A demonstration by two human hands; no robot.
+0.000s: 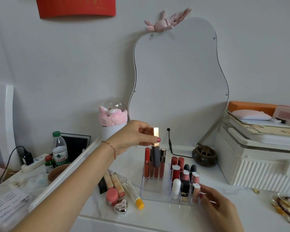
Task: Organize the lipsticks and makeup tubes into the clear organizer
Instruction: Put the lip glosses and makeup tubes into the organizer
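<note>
Vanity: left hand pinches tube above organizer.

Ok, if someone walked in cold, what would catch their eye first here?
Probably the left hand at centre, pinching a gold-capped dark tube above the row of red tubes at the back of the clear organizer. Then the wavy mirror leaning against the wall behind, and the right hand touching the organizer's front right corner.
</note>
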